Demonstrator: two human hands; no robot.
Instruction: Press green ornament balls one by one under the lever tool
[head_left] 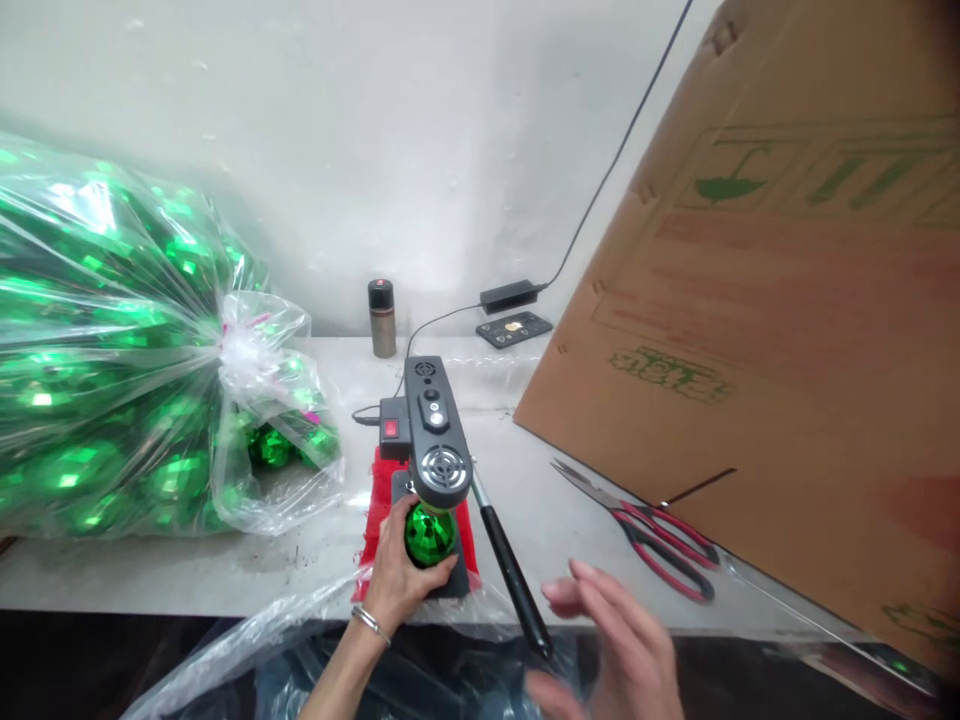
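Person's L hand (401, 572) pinches shiny green mirror-faceted ball (430, 537) betw. thumb & fingers under dark-grey machine head (431, 420), nr white table's (262, 572) front edge, prob. to steady it. R hand (622, 640) empty, fingers loosely spread nr black-gripped metal lever (514, 575), which juts past same edge, presumably for easy reach. Red cloth (379, 492) beneath, poss. as padding.
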